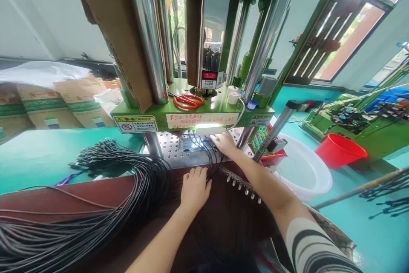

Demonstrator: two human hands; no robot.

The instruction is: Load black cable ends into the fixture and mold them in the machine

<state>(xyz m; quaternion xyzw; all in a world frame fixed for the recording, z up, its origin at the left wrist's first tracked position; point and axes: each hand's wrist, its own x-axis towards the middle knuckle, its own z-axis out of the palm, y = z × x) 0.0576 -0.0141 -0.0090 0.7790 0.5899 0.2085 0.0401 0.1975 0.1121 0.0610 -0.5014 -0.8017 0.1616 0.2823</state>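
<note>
My left hand [194, 185] rests on the dark brown bench edge with fingers curled over a few thin black cables [209, 160] that run forward into the machine. My right hand [225, 142] reaches under the green press plate [191, 119] onto the perforated metal bed [174, 147], its fingers pressed down on the cable ends under a bright lamp. A thick bundle of black cables [105, 188] lies to the left across the bench. What the right fingers grip is hidden.
Red-handled scissors [188, 101], tape rolls [232, 94] and a warning label sit on the green plate between chrome columns [148, 38]. A white basin [306, 170] and red bucket [338, 149] stand at right. Paper sacks [47, 102] are stacked at left. A metal connector strip [243, 184] lies by my right forearm.
</note>
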